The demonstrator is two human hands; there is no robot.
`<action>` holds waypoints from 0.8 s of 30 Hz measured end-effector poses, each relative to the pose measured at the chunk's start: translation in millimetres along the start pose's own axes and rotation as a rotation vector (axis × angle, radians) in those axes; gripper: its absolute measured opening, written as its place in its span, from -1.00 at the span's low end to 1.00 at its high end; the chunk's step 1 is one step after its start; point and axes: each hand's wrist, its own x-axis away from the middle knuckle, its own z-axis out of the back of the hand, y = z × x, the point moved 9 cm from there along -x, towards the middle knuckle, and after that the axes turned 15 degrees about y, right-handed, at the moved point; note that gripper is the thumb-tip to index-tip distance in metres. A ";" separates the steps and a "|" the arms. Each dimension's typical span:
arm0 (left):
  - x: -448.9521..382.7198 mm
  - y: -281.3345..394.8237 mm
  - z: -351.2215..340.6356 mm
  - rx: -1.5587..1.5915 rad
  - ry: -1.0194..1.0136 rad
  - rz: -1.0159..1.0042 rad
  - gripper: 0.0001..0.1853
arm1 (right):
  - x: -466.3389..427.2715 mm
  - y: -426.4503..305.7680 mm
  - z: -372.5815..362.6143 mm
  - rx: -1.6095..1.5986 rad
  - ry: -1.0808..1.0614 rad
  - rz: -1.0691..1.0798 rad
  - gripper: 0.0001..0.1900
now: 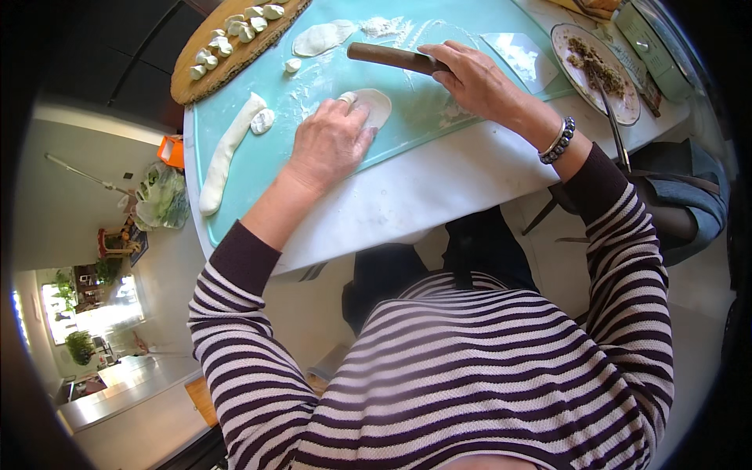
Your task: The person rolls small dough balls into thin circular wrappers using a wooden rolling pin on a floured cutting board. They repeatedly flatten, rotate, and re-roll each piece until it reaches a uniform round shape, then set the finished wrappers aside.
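Note:
My left hand (332,138) rests with its fingers on a flat round dough wrapper (379,106) on the teal silicone mat (252,170); whether it pinches the wrapper is hidden. My right hand (479,79) grips one end of a wooden rolling pin (390,57), which is held beyond the wrapper. Flattened wrappers (320,39) lie farther back beside loose flour (382,26). A small dough ball (292,65) sits in front of them. To the left are a long dough roll (229,155) and a floured dough piece (262,121) touching or close to it.
A wooden board (188,88) at the back left bears several dough pieces (235,26). A white dough scraper (523,61) lies at the mat's right. Beside it, a plate (628,111) holds minced filling (593,64) and a metal utensil (614,126) that sticks out past the table edge.

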 end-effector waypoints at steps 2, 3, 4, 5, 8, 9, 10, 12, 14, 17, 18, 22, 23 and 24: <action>-2.7 -6.2 6.7 -0.077 0.059 0.098 -0.63 | -1.6 -6.7 -0.5 -0.012 0.024 0.038 -0.68; -5.1 -10.4 16.0 -0.103 0.125 0.129 -0.62 | -3.5 -12.8 -1.6 -0.022 0.034 0.058 -0.69; -6.6 -15.4 24.1 -0.130 0.191 0.161 -0.60 | -3.4 -18.7 -6.5 -0.032 -0.003 0.061 -0.69; -7.8 -19.1 34.4 -0.127 0.291 0.133 -0.60 | -2.4 -26.2 -10.7 -0.043 -0.041 0.063 -0.69; -2.2 -38.0 54.3 -0.094 0.431 0.043 -0.46 | 1.7 -49.6 -29.4 -0.065 -0.122 0.148 -0.69; 4.1 -40.4 36.3 -0.127 0.326 0.025 -0.42 | 5.4 -56.9 -36.8 -0.062 -0.114 0.207 -0.68; 13.4 -44.2 16.2 -0.162 0.220 0.008 -0.37 | 7.3 -63.1 -45.3 -0.047 -0.153 0.253 -0.67; 20.5 -57.2 -14.8 -0.050 0.057 0.118 -0.24 | 0.8 -64.0 -53.1 0.016 -0.163 0.253 -0.66; -4.1 -72.6 -25.0 -0.108 0.067 0.140 -0.24 | -6.9 -59.9 -62.3 0.067 -0.182 0.241 -0.64; -49.4 -96.3 -39.2 -0.139 0.084 0.225 -0.28 | -23.6 -36.1 -74.1 0.101 -0.123 0.243 -0.65; -58.8 -98.5 -39.9 -0.137 0.088 0.259 -0.30 | -25.5 -30.8 -72.0 0.097 -0.134 0.225 -0.63; -53.7 -66.1 -8.8 0.068 0.303 0.022 -0.59 | -25.2 -9.5 -49.1 0.105 -0.130 0.119 -0.58; -44.2 -56.9 -4.2 0.137 0.236 0.016 -0.64 | -22.6 -3.4 -41.9 0.112 -0.115 0.085 -0.59; -34.6 -48.8 -0.4 0.199 0.169 0.013 -0.68 | -20.4 -1.7 -35.6 0.085 -0.075 0.098 -0.61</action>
